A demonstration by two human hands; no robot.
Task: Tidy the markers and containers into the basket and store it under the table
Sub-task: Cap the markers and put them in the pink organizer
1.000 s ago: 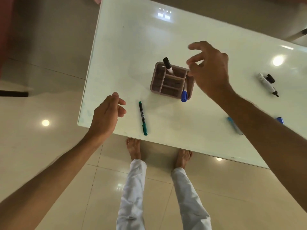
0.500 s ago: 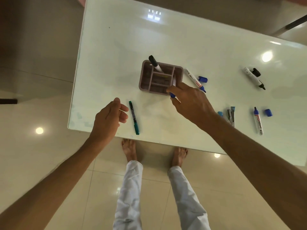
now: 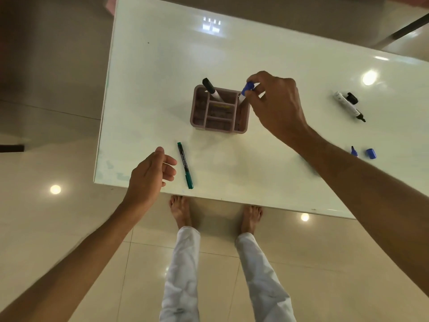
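From the head view, your left hand (image 3: 151,175) hung loosely curled and unladen at the bench's (image 3: 255,54) near edge, beside the green marker (image 3: 185,165). Your right hand (image 3: 276,105) pinched a blue-capped marker (image 3: 246,90) over the mauve, compartmented basket (image 3: 219,110), mid-bench, a black-capped marker (image 3: 211,89) leaning inside.

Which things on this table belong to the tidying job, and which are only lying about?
Job: pink plastic divided basket; black-capped marker inside it; blue-capped marker pinched by right hand; green pen; uncapped black marker; loose blue cap.
Lying about: nothing visible.
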